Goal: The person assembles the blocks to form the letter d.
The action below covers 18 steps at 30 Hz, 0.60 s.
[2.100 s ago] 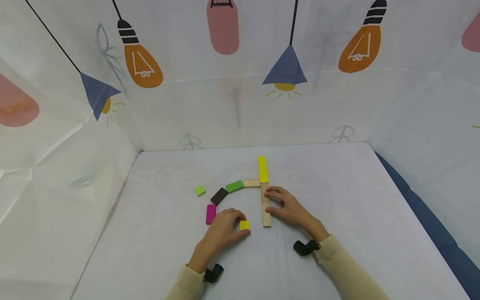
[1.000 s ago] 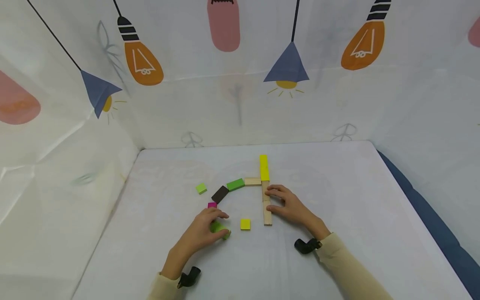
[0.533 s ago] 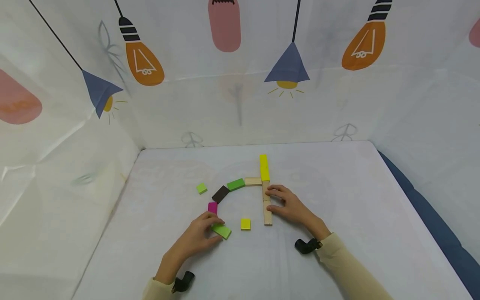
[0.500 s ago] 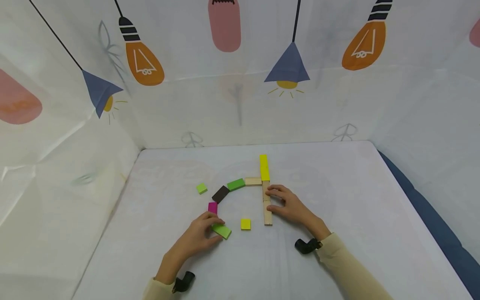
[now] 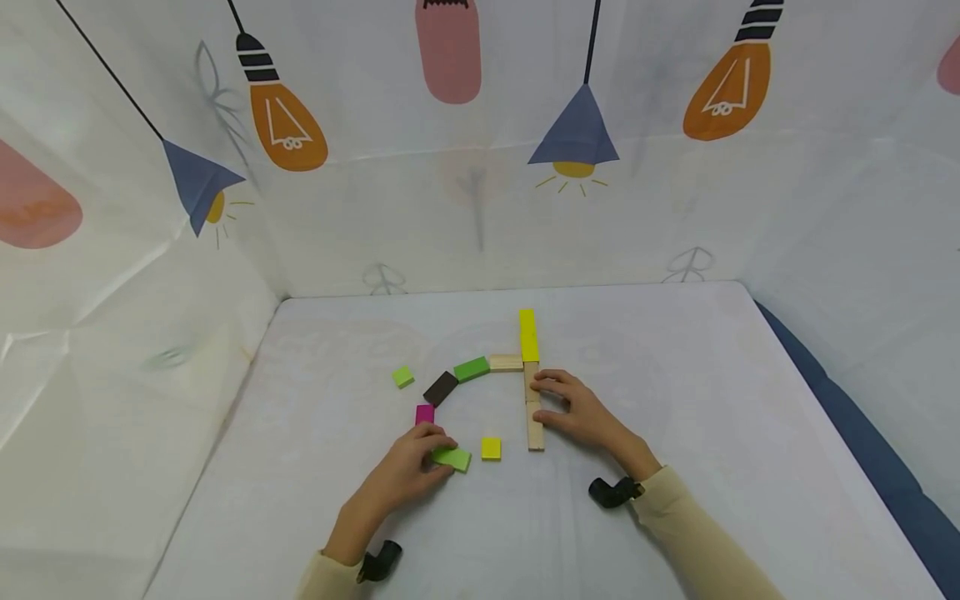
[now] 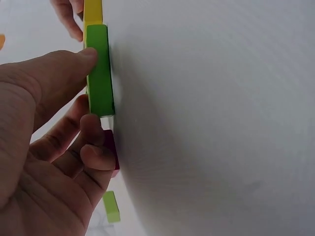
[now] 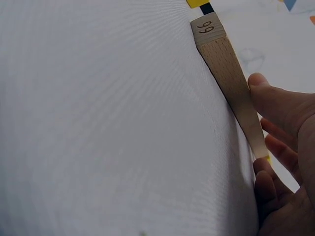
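Observation:
My left hand point(image 5: 401, 468) pinches a light green block point(image 5: 452, 459) low over the table, its thumb on one side in the left wrist view. Just right of that block lies a small yellow block point(image 5: 491, 449). Beyond my left fingers a magenta block point(image 5: 425, 413) is partly covered. My right hand point(image 5: 581, 414) rests its thumb and fingertips along the right side of two plain wooden blocks point(image 5: 534, 429) set end to end. The nearer wooden block point(image 7: 229, 78) shows digits on its end in the right wrist view.
From the wooden column a curve runs left: a plain block point(image 5: 506, 363), a green block point(image 5: 472, 369) and a dark brown block point(image 5: 440, 389). Yellow blocks point(image 5: 528, 335) top the column. A small light green block point(image 5: 402, 377) lies apart on the white table point(image 5: 675, 367).
My left hand has let go of the small yellow block and taken the light green one. Over the last half second it has shifted slightly right and turned flatter. The right hand stays put.

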Available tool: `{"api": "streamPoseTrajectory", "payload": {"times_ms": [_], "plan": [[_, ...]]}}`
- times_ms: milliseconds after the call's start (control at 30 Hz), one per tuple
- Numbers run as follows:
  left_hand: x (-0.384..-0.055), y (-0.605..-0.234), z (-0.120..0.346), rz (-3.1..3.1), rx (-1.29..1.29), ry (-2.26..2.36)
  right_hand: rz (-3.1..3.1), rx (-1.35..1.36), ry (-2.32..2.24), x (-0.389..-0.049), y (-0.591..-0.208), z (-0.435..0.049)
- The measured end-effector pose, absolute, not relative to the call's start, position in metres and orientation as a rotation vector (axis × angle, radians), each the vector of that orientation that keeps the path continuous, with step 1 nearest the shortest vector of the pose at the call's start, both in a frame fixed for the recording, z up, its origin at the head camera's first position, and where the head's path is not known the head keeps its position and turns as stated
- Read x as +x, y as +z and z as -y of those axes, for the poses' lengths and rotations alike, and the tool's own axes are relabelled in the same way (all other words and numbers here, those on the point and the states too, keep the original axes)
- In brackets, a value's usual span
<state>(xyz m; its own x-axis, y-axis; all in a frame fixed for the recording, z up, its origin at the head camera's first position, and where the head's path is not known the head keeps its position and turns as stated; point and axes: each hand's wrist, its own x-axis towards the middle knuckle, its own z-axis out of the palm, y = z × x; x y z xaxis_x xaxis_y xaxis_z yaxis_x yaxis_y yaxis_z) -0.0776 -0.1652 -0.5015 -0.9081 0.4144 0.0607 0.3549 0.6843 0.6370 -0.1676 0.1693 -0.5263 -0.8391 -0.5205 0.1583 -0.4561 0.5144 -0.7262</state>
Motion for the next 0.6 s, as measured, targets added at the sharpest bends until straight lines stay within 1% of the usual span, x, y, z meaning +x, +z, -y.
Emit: {"api": "streamPoseTrajectory", "payload": {"times_ms": [267, 600], "plan": [[-0.0815, -0.5011, 0.1601, -2.826, 0.714, 0.990, -2.648, -0.838, -1.255, -0.1667, -0.5250, -0.1688], [-0.0855, -0.4975, 0.1544, -2.837, 0.663, 0.911, -2.650, -0.843, -1.258, -0.1664, -0.5243, -0.1676]]}}
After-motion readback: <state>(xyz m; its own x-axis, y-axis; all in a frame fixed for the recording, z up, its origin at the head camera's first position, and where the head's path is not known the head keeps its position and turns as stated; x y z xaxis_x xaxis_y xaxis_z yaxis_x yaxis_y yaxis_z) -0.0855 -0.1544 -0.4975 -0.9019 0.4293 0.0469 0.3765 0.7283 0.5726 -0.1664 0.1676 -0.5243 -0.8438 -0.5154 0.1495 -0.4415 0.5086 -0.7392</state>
